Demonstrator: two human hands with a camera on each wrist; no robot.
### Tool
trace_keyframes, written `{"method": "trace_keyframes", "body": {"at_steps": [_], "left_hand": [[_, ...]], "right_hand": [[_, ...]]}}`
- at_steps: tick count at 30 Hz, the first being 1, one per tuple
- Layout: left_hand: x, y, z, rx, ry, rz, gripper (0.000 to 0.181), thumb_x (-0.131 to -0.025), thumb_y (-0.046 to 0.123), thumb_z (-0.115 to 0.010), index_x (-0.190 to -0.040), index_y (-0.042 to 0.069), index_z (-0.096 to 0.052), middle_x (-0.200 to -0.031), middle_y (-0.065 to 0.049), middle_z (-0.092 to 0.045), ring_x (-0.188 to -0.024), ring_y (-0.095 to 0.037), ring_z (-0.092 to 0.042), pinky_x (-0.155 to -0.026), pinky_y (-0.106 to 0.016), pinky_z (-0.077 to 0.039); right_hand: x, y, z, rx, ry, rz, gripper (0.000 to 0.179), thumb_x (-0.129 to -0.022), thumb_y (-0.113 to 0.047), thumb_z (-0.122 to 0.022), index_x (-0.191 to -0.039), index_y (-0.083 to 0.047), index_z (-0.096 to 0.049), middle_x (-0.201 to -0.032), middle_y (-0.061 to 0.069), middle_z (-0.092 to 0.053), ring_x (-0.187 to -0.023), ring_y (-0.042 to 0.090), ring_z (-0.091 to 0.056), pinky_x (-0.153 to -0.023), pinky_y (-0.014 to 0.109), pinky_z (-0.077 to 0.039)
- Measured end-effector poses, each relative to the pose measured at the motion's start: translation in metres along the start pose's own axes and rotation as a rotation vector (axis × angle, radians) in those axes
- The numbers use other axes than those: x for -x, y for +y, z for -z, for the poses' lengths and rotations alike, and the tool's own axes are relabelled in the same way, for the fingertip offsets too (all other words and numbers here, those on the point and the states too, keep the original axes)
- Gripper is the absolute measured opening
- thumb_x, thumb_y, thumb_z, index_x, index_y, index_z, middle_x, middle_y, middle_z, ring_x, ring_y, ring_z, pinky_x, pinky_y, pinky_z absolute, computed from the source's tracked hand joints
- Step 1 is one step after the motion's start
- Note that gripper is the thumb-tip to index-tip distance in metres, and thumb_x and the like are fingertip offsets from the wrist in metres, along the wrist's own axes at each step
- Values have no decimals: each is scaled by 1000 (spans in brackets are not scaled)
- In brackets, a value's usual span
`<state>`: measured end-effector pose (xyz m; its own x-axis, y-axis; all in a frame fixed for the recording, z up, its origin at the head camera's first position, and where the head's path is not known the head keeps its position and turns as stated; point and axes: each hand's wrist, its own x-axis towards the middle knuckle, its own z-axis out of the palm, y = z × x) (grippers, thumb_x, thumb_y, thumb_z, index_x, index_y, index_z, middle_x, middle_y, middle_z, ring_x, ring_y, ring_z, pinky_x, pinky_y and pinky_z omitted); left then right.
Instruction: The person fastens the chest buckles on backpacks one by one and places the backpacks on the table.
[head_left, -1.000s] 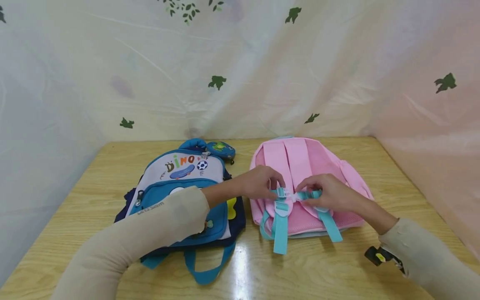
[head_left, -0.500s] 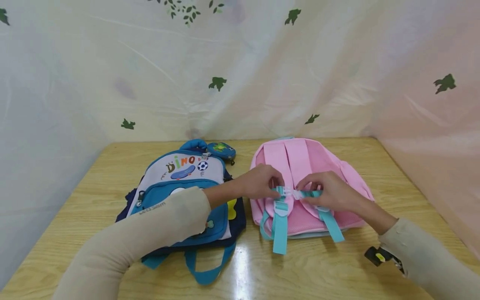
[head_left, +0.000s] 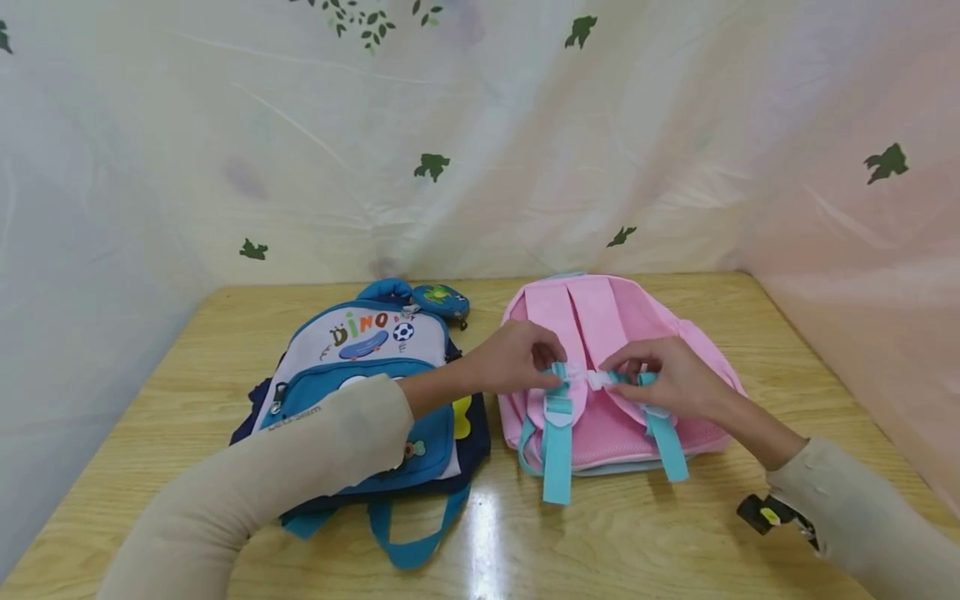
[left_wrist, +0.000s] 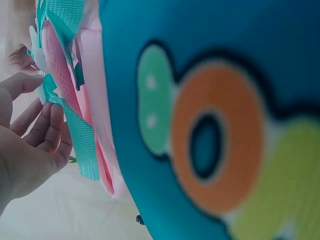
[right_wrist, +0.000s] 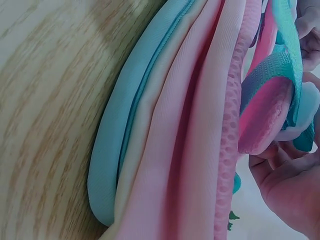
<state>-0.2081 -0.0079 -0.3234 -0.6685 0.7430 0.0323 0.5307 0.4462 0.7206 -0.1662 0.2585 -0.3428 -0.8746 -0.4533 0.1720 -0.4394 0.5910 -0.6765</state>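
The pink backpack [head_left: 615,433] lies on the table with its shoulder straps facing up. A teal chest strap [head_left: 558,375] runs across them, with a pale plastic buckle [head_left: 597,380] at its middle. My left hand [head_left: 519,358] pinches the strap just left of the buckle, thumb and fingertips close to the pale plastic. From the other side my right hand [head_left: 670,375] pinches the strap beside the right part of the buckle. The two buckle parts line up end to end between my hands. Teal webbing [left_wrist: 82,145] hangs past my left fingers in the left wrist view.
A blue dinosaur backpack [head_left: 352,333] lies front side up to the left, under my left forearm. Its small pouch [head_left: 441,302] and blue strap loop [head_left: 416,554] spread onto the wooden table [head_left: 600,550]. A patterned cloth [head_left: 510,167] closes off the back and sides.
Both hands have risen slightly, lifting the buckle and chest strap with them. The right hand has also shifted a little to the right. Both backpacks stay in place.
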Motion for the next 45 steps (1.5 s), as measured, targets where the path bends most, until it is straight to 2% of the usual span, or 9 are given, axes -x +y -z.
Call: {"method": "trace_keyframes", "body": {"at_steps": [6, 16, 31, 37, 45], "left_hand": [[0, 1, -1, 29, 25, -24, 22, -90, 6, -81, -109, -2, -73, -99, -10, -71, -89, -17, -61, -79, -15, -51], [-1, 1, -5, 51, 24, -14, 22, -90, 6, -80, -109, -2, -73, -99, -10, -70, -89, -17, -60, -79, -15, -51], [-1, 0, -5, 67, 41, -42, 24, -90, 5, -80, -111, -2, -73, -100, -10, -72, -89, -19, -61, -77, -14, -50], [0, -1, -4, 89, 51, -23, 24, -90, 6, -81, -112, -1, -74, -101, -10, -72, -89, -18, -61, -77, -15, -50], [-1, -2, -5, 115, 48, -18, 23, -90, 5, -81, -111, -1, -75, -102, -10, -73, -89, -18, -60, -76, -15, -49]], "right_hand": [[0, 3, -1, -24, 50, 43, 19, -84, -4, -85, -103, -7, -81, -80, -8, -68, -72, 8, -57, -61, 22, -46], [0, 8, 0, -49, 70, 96, 21, -85, 1, -82, -104, -7, -81, -81, -6, -70, -72, 9, -58, -60, 21, -45], [0, 5, 1, -59, 70, 66, 21, -86, 0, -82, -105, -6, -81, -81, -5, -70, -74, 9, -58, -62, 21, -46], [0, 5, 0, -62, 77, 82, 21, -85, 1, -83, -105, -6, -81, -80, -6, -69, -73, 9, -58, -60, 21, -45], [0, 4, 0, -50, 76, 63, 20, -85, 0, -83, -104, -6, -80, -80, -7, -68, -73, 9, -57, -60, 21, -45]]}}
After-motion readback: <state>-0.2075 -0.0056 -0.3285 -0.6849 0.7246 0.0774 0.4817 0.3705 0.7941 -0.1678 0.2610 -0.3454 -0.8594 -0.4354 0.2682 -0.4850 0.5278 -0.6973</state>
